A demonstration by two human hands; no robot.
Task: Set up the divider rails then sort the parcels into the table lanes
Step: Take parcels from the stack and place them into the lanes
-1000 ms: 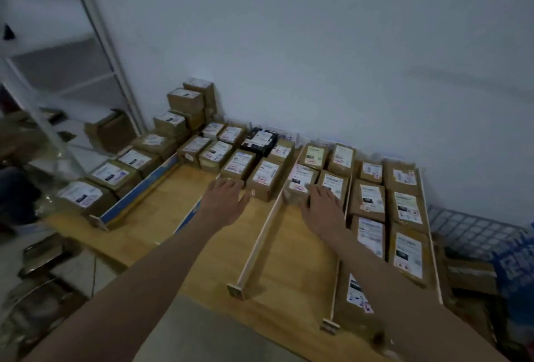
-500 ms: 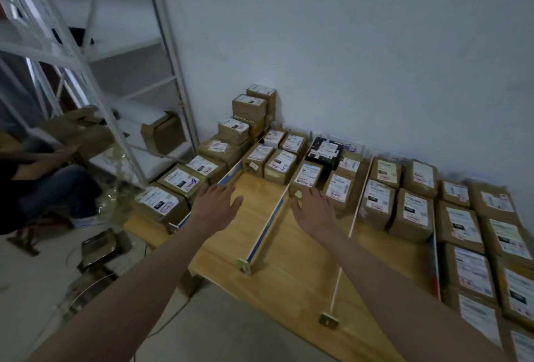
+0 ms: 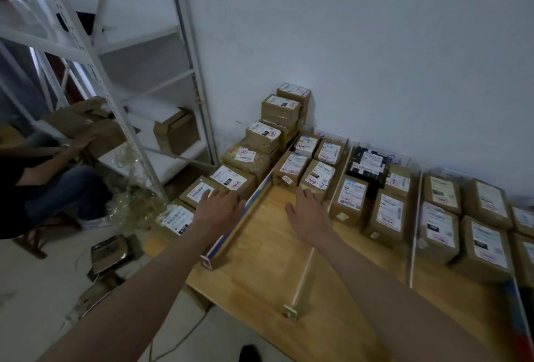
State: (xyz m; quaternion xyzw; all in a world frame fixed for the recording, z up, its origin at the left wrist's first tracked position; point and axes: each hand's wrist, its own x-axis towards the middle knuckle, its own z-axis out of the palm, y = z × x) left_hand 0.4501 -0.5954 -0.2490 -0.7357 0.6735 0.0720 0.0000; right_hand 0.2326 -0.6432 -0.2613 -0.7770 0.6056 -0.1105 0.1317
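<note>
Here both hands reach out with fingers spread, holding nothing: the left hand [image 3: 221,207] over a parcel [image 3: 202,192] at the table's [image 3: 260,269] left edge, the right hand [image 3: 307,213] above the bare lane. Between them runs a blue divider rail [image 3: 231,234]; labelled parcels [image 3: 355,197] fill the lanes toward the far edge.

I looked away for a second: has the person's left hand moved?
Yes. The left hand has crossed leftward over the blue-sided rail. Earlier it hovered over the bare wood lane; now it reaches over a parcel in the leftmost lane.
</note>
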